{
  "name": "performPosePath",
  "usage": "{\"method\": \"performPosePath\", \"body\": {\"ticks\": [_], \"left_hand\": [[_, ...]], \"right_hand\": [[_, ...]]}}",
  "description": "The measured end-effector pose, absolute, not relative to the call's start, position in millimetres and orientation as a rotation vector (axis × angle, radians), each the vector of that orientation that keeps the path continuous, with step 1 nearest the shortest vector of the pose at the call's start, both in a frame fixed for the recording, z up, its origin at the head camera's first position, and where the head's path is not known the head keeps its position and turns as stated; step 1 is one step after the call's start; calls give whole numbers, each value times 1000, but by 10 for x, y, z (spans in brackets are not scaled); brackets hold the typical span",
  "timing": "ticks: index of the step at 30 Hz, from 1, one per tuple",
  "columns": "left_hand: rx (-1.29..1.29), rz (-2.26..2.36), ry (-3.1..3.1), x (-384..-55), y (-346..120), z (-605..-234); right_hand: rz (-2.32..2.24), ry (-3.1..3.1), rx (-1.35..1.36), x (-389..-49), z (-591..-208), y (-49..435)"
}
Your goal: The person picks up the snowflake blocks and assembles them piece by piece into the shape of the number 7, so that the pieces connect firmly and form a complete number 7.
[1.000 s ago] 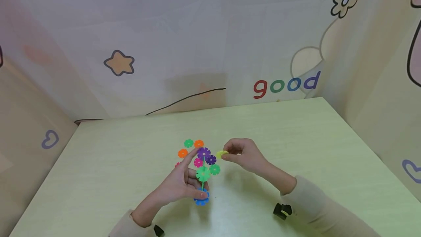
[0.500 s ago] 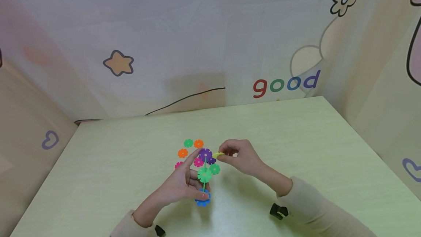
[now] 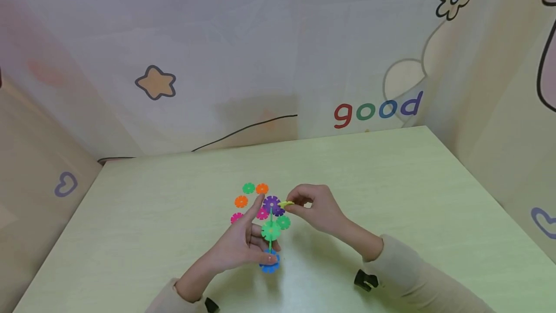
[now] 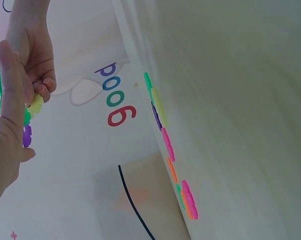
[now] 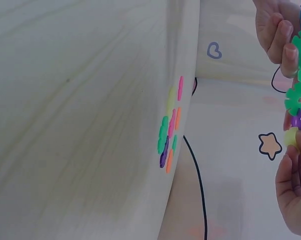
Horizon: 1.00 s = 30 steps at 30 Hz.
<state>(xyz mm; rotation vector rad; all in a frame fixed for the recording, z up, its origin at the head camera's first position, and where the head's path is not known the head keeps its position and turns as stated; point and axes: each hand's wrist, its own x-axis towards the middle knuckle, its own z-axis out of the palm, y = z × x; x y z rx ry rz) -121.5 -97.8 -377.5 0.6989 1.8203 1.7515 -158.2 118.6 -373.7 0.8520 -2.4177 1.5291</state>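
My left hand (image 3: 236, 246) holds a chain of slotted plastic flower discs upright above the table, thumb pressed on the blue disc (image 3: 270, 268) at its bottom. Above that come green discs (image 3: 271, 231), some seen edge-on, and a purple disc (image 3: 270, 201) on top. The left index finger stretches up beside the purple disc. Between thumb and fingers, my right hand (image 3: 320, 206) pinches a yellow disc (image 3: 285, 204) right at the purple disc's right edge. In the right wrist view the yellow disc (image 5: 291, 137) sits against the purple disc (image 5: 296, 119), partly covered by fingers.
Loose discs lie behind the chain on the pale table (image 3: 369, 168): green (image 3: 249, 188), orange (image 3: 262, 189), pink (image 3: 236, 218), dark purple and others. A loose yellow disc (image 4: 159, 107) shows in the wrist views. Printed cloth (image 3: 256, 52) hangs around the table.
My right hand has moved left with the yellow disc, from apart to right at the purple disc. The chain in my left hand has shifted slightly right. The loose discs stay put.
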Motion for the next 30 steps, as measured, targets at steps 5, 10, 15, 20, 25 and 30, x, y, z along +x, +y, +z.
{"method": "performPosePath", "body": {"ticks": [5, 10, 15, 20, 25, 30], "left_hand": [[699, 1778, 1826, -1210, -987, -3795], [746, 1795, 1845, -1200, -986, -3790], [807, 1791, 1875, -1205, -991, -3784], [854, 1812, 1854, -1216, -1005, -3799], [882, 1830, 1836, -1215, -1015, -3799], [884, 1840, 1843, -1210, -1020, -3788]], "right_hand": [[1516, -2399, 843, -1578, -3758, 1186], [1526, -2349, 854, -1577, -3765, 1181], [1518, -2301, 862, -1557, -3747, 1172], [1513, -2250, 901, -1551, -3740, 1162], [1491, -2238, 900, -1558, -3750, 1132], [1500, -2251, 854, -1542, -3730, 1105]]}}
